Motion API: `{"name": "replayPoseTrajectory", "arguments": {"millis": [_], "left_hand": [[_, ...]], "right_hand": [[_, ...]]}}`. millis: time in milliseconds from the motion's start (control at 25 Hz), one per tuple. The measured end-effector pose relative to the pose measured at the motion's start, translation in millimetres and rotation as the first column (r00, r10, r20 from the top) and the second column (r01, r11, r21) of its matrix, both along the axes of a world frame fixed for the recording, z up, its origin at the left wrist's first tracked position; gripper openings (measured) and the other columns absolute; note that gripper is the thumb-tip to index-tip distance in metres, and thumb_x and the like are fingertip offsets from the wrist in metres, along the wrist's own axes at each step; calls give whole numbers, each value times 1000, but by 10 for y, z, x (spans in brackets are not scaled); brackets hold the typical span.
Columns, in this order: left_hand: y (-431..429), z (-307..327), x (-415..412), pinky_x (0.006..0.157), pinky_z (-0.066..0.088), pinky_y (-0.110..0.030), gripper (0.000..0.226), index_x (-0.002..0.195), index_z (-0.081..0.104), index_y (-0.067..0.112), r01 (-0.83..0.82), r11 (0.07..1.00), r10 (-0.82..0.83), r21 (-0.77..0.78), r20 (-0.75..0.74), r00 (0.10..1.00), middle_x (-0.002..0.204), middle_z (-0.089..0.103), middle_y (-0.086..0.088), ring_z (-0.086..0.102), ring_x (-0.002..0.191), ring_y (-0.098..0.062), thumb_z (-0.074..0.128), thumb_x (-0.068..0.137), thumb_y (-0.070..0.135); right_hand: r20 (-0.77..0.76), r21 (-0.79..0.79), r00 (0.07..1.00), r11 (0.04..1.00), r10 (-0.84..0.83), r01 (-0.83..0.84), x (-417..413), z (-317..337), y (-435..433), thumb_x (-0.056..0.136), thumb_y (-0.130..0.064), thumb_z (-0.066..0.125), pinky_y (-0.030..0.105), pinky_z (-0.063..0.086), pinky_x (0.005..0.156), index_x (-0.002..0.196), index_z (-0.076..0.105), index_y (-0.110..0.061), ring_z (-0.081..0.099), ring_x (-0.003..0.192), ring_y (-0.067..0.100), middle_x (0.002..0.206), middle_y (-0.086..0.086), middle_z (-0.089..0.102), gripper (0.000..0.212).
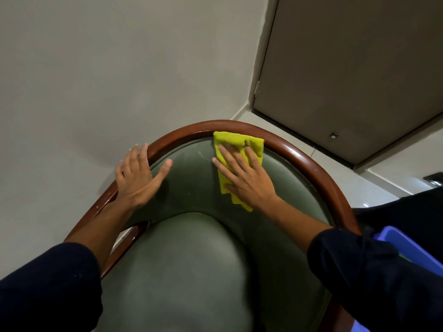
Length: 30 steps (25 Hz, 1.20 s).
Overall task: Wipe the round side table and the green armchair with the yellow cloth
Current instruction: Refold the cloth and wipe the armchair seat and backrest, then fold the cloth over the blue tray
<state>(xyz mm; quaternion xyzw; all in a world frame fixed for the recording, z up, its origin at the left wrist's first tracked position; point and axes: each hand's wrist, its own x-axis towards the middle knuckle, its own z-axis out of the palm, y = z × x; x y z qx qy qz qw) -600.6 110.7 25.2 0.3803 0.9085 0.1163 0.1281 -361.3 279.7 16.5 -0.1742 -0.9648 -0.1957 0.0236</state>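
The green armchair (191,259) fills the lower middle of the head view, with a curved brown wooden rim around its padded backrest. My right hand (244,176) lies flat on the yellow cloth (239,142) and presses it against the upper backrest, with the cloth's top edge reaching the wooden rim. My left hand (136,173) rests open on the left side of the backrest, its fingers over the rim and nothing in it. The round side table is not in view.
A pale wall (107,68) stands right behind the chair. A closed door (359,80) is at the upper right, with tiled floor (383,185) below it. A blue plastic object (407,245) sits at the right edge, partly behind my dark sleeve.
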Motion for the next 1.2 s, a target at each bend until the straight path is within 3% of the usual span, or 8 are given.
{"name": "replayPoseTrajectory", "arguments": {"millis": [280, 440, 560, 640, 720, 880, 1040, 1200], "left_hand": [[37, 185, 60, 118, 11, -58, 110, 153, 4, 22, 15, 999, -14, 29, -32, 999, 164, 11, -13, 14, 150, -33, 5, 69, 92], [-123, 176, -51, 119, 15, -60, 114, 154, 0, 24, -35, 993, 57, -114, 195, 979, 163, 12, -16, 15, 149, -37, 11, 65, 95], [-598, 410, 645, 120, 20, -55, 94, 154, 10, 18, 56, 998, -55, -12, 81, 995, 162, 20, -19, 20, 149, -36, 40, 84, 73], [-1003, 590, 1300, 113, 36, -44, 82, 143, 42, 14, 105, 995, -101, 3, 305, 947, 148, 47, -16, 45, 136, -29, 55, 82, 66], [-1373, 799, 1947, 88, 48, -31, 88, 106, 69, 14, 136, 984, -20, -112, 695, 719, 109, 73, -10, 66, 96, -17, 48, 63, 88], [-1893, 1121, 2627, 73, 55, -28, 85, 91, 72, 17, 149, 973, 95, -174, 898, 429, 92, 75, -6, 68, 82, -14, 40, 65, 91], [-2104, 1429, 2862, 83, 55, -37, 52, 100, 69, 15, 10, 994, -96, 111, 805, 585, 111, 71, -8, 65, 97, -16, 76, 64, 53], [-2089, 1820, 3150, 77, 46, -33, 26, 76, 62, 17, 138, 943, -290, 304, 541, 789, 85, 59, -5, 55, 83, -18, 72, 59, 35]], "right_hand": [[-114, -121, 864, 870, -490, 477, 1467, 449, -672, 85, -35, 67, 43, 46, 100, 148, 37, -14, 59, 114, 31, 133, 15, 59, 73], [52, -255, 699, 667, -713, 700, 1528, 490, -1139, 69, -19, 83, 42, 57, 76, 116, 62, -3, 65, 89, 35, 104, 24, 67, 54], [237, -484, 602, 444, -763, 754, 1656, 698, -1539, 77, -13, 73, 36, 54, 75, 112, 53, -11, 62, 97, 31, 107, 15, 61, 40], [329, -733, 563, 171, -758, 658, 1723, 717, -1829, 81, -14, 64, 36, 51, 80, 107, 48, -15, 62, 103, 31, 104, 9, 58, 30], [374, -900, 486, -183, -790, 395, 1749, 768, -2103, 80, -12, 63, 36, 54, 81, 93, 49, -13, 64, 94, 29, 90, 7, 59, 19], [221, -971, 392, -237, -893, 6, 1767, 879, -2639, 89, -13, 60, 38, 53, 86, 111, 53, -6, 63, 87, 22, 94, 6, 64, 23], [311, -802, 364, -448, -878, -395, 1894, 1178, -2976, 103, -25, 41, 55, 46, 104, 129, 52, 2, 60, 117, 41, 124, 26, 62, 39], [372, -521, 384, -532, -845, -667, 2366, 1412, -3044, 83, -5, 43, 47, 53, 94, 111, 63, 0, 68, 99, 33, 102, 17, 72, 35]]}}
